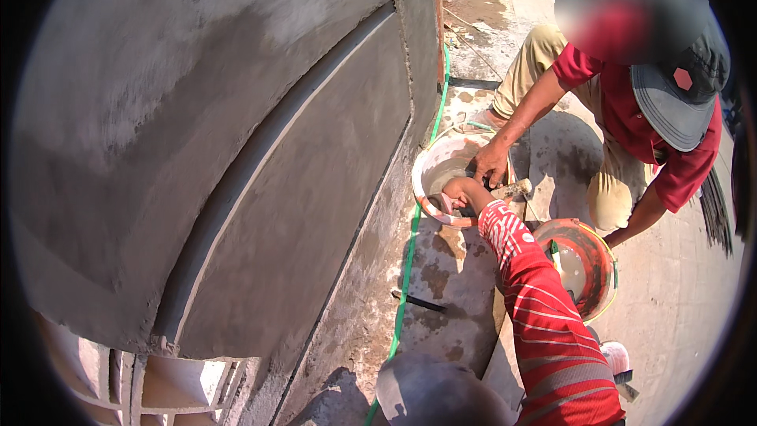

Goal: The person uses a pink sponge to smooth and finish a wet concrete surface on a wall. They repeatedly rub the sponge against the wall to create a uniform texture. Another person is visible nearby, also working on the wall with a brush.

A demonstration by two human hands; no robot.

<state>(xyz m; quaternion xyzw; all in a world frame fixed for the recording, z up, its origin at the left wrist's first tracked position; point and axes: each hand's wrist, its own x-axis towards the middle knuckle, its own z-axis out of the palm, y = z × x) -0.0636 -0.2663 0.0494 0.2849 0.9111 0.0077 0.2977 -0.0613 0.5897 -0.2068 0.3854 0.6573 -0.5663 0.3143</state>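
Note:
My right arm, in a red sleeve with white stripes, reaches up from the lower right. My right hand [459, 191] is inside the near side of a white bucket [420, 181] with greyish water. Its fingers are curled closed, with something pinkish at them that I cannot make out. A co-worker's hand [492, 161] dips over the same bucket's right side, close to mine. A tool with a pale, stubby handle [516, 188] rests at the rim by my wrist. My left hand is out of view.
A grey plastered wall [292, 213] with a raised curved band fills the left. Along its foot runs a green hose [410, 248]. An orange bucket [605, 256] with cloudy water and a tool stands right of my forearm. The co-worker [583, 95] crouches beyond the buckets.

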